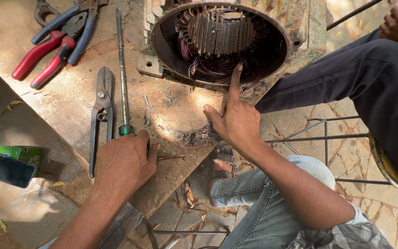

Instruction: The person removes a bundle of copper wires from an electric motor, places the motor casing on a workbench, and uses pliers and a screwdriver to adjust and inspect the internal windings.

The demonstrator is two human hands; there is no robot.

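**Reaching into the motor shell**

Pointing one finger, the right hand (pixel 236 121) touches the copper windings (pixel 215 64) inside the motor housing (pixel 300 27) — other fingers curled. The left hand (pixel 124 161) rests knuckles-up on the wooden board (pixel 70 110), fingers closed around a thin rod (pixel 171 157) — beside the snips (pixel 101 113).

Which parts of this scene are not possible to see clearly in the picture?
Head view:
- Left hand is closed over the green screwdriver handle; its grip is hidden.
- Motor housing: its top is cut by the picture's edge.
- Right hand forefinger tip is lost among the dark copper windings.
- Pliers heads partly cut off.
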